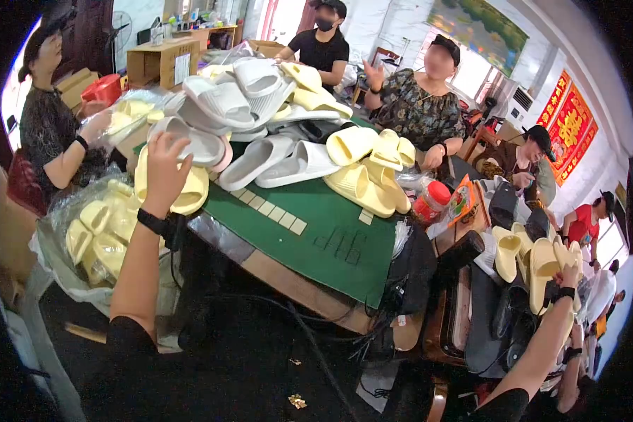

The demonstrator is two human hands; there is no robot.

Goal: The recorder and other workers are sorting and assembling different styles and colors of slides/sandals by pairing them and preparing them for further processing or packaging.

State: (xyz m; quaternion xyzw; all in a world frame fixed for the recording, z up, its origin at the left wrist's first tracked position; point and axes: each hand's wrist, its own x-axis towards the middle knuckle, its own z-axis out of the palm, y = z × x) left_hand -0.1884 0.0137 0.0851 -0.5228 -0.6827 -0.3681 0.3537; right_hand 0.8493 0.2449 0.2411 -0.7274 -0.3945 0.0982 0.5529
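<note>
My left hand (165, 158) is raised with its fingers apart. It is in front of a grey slipper (205, 146) and a yellow slipper (190, 197) at the left side of a heap. Whether the fingertips touch either one I cannot tell. Far off to the right, my right hand (568, 273) grips a pale yellow slipper (543, 271) at its edge, among several other yellow slippers (507, 247). More grey slippers (219, 103) and yellow slippers (362, 188) lie piled on a green-topped table (330, 257). Black bands circle both my wrists.
A plastic-lined sack of yellow slippers (95, 239) stands at the left. A red-lidded jar (431, 200) is on the table's right side, near black cables (394, 302). Several people are around the table; one at the left (56, 141) holds bagged yellow slippers (130, 112).
</note>
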